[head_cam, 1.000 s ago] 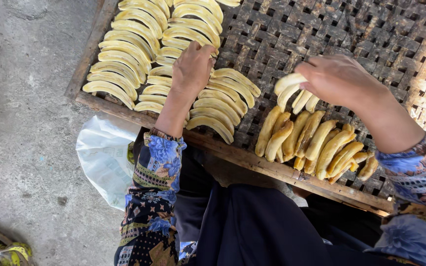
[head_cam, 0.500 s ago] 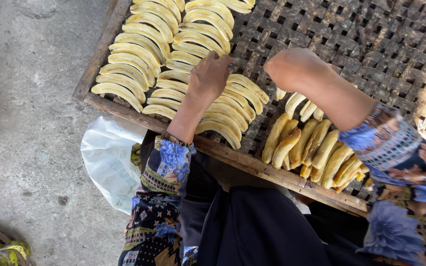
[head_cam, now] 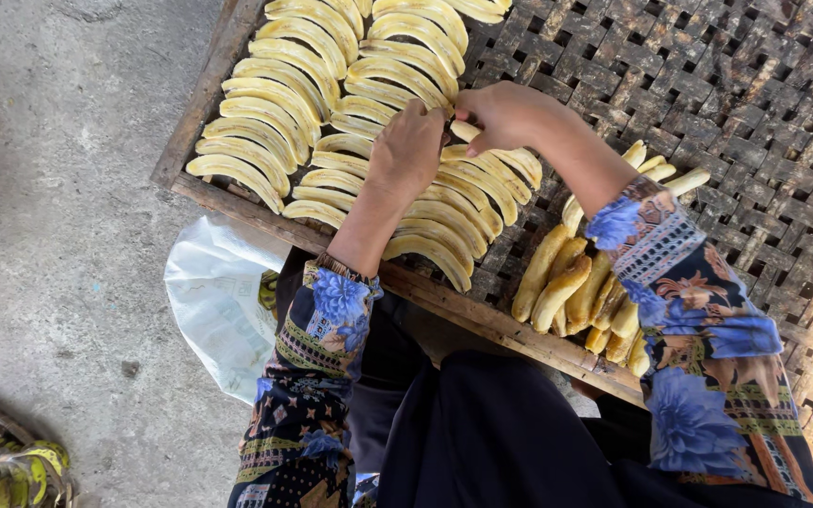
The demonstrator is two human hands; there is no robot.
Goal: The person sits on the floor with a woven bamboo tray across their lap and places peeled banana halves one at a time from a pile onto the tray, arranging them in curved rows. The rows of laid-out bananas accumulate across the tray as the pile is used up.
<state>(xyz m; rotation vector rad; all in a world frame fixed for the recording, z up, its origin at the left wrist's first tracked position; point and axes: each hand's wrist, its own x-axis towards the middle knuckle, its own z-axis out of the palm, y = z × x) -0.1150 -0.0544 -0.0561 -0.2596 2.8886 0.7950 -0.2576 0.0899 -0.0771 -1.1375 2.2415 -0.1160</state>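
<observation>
The left hand (head_cam: 408, 150) lies palm-down at centre frame on the overlapping rows of peeled banana slices (head_cam: 331, 103), fingers close together and pressed on the slices. The right hand (head_cam: 505, 115) sits just to its right, fingers pinched around one pale banana slice (head_cam: 464, 131) at the upper end of the nearest row; the two hands touch or nearly touch. The rows fill the upper left part of the woven bamboo drying tray (head_cam: 708, 85). A loose pile of darker banana slices (head_cam: 581, 282) lies at right of centre, partly under the right forearm. A white plastic bag (head_cam: 214, 301) lies on the concrete floor (head_cam: 58, 188) at lower left, below the tray's wooden edge.
</observation>
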